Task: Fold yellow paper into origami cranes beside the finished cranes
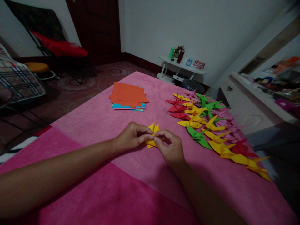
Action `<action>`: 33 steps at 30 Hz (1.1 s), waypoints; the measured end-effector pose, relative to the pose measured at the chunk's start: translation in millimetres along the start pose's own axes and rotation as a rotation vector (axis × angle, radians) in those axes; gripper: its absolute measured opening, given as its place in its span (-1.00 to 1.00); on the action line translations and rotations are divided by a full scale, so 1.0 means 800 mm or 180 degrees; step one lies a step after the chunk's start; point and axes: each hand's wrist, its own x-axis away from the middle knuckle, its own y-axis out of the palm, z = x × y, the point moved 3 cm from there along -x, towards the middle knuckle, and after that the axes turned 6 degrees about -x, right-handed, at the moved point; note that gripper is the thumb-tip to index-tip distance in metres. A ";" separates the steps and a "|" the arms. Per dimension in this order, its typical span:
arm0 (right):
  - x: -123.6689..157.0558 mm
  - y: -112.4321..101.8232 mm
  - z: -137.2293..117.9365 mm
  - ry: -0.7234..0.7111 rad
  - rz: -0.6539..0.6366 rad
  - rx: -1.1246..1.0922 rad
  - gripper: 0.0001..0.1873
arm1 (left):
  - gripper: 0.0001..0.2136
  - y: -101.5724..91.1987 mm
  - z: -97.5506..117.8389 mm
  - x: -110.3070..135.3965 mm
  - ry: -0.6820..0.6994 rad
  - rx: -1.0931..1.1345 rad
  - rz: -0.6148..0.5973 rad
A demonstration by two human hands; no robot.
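Between my hands, just above or on the pink tablecloth, is a partly folded piece of yellow origami paper [153, 127] with pointed flaps. My left hand [134, 136] pinches its left side between thumb and forefinger. From the right, my right hand [172, 145] pinches it too, the thumb and fingertips meeting near the paper's middle. Fingers cover much of the paper's centre and right side. To the right of my hands, a green paper crane [198, 137] rests closest, beside rows of yellow paper cranes [223, 148] and red paper cranes [177, 108].
A stack of square paper, orange sheets [128, 92] over blue and other colours, lies beyond my left hand. More green and pink cranes line the right edge of the table [93, 134]. A white shelf [184, 65], a red-seated chair [58, 47] and a cluttered counter [264, 93] stand around.
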 end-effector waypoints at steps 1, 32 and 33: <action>0.001 0.000 0.000 0.0021 0.0020 0.0002 -0.94 | -0.77 0.000 0.001 0.000 0.0034 -0.0049 -0.0013; 0.003 -0.004 -0.006 0.0096 -0.0068 -0.0075 -0.94 | -0.84 -0.007 0.013 0.009 0.0434 -0.0160 -0.0110; 0.003 -0.005 -0.006 0.0113 -0.0084 -0.0112 -0.94 | -0.85 -0.007 0.016 0.012 0.0553 -0.0213 -0.0145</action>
